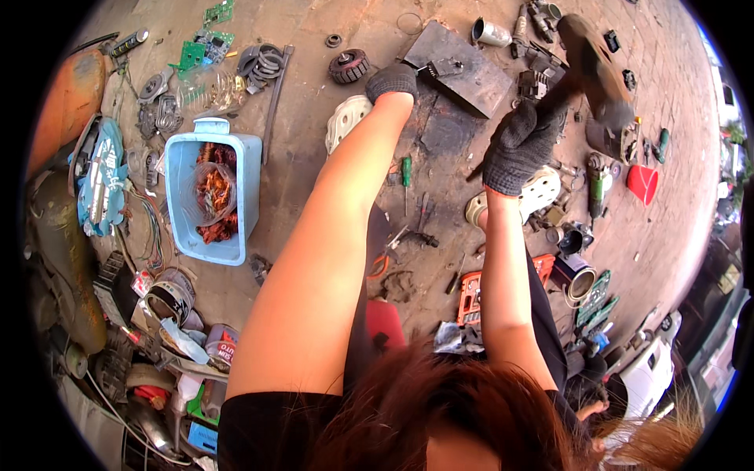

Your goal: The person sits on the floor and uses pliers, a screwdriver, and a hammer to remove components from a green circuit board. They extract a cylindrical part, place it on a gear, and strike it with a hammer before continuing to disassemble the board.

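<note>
My right hand [520,149], in a dark knitted glove, is closed round the handle of a hammer [594,72]. The hammer is held up toward me, its large head over the parts at the far right. My left hand [392,82], gloved too, is closed at the left edge of a flat dark metal plate [479,67]. A small black part [444,68] lies on the plate beside its fingertips. Something thin shows between the hand and that part; what the fingers hold is hidden. Left of this hand lies a black ribbed rotor [349,66].
A light blue bin [253,169] with copper-coloured scrap stands left. Green circuit boards [206,52] lie beyond it. Between my arms is a green screwdriver [406,173]. An orange tool case [469,297], a red cup [642,184] and an open tin [578,280] lie right.
</note>
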`<act>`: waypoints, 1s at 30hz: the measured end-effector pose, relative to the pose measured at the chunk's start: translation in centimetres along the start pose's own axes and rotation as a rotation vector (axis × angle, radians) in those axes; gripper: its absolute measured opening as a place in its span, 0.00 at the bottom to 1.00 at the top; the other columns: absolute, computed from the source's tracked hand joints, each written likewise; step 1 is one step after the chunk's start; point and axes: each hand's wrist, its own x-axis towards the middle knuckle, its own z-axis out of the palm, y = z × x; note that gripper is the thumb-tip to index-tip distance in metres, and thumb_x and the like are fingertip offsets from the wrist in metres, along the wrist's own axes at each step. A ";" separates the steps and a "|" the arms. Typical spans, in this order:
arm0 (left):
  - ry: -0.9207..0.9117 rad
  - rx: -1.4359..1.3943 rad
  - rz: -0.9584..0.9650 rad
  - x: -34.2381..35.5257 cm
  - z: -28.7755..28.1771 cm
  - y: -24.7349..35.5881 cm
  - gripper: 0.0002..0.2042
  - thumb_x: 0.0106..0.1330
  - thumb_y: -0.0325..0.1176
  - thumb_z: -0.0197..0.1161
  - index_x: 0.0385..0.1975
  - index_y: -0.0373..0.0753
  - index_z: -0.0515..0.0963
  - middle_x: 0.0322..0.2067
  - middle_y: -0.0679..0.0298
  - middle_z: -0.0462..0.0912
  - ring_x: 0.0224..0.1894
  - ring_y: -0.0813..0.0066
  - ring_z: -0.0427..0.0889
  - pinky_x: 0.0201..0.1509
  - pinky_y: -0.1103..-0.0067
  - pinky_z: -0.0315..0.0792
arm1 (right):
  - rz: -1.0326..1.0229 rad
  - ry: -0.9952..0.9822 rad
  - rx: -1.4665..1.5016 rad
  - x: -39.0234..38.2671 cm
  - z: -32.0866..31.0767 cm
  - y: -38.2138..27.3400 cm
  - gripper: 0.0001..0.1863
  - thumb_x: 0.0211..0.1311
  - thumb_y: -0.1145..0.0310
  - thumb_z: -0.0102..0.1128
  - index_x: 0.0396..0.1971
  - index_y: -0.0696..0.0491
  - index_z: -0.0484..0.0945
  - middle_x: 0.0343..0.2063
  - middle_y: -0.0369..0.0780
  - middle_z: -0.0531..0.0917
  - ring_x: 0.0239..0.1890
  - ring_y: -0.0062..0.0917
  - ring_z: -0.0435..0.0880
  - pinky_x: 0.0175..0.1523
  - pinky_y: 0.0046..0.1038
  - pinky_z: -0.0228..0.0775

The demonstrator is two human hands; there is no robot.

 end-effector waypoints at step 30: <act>-0.066 0.179 0.079 0.1 -2.3 -1.7 0.15 0.63 0.35 0.51 0.43 0.37 0.80 0.45 0.50 0.80 0.47 0.53 0.81 0.49 0.64 0.74 | 0.717 -0.032 -0.643 -14.5 -2.8 5.4 0.26 0.58 0.50 0.57 0.36 0.63 0.77 0.31 0.57 0.80 0.36 0.48 0.79 0.40 0.40 0.68</act>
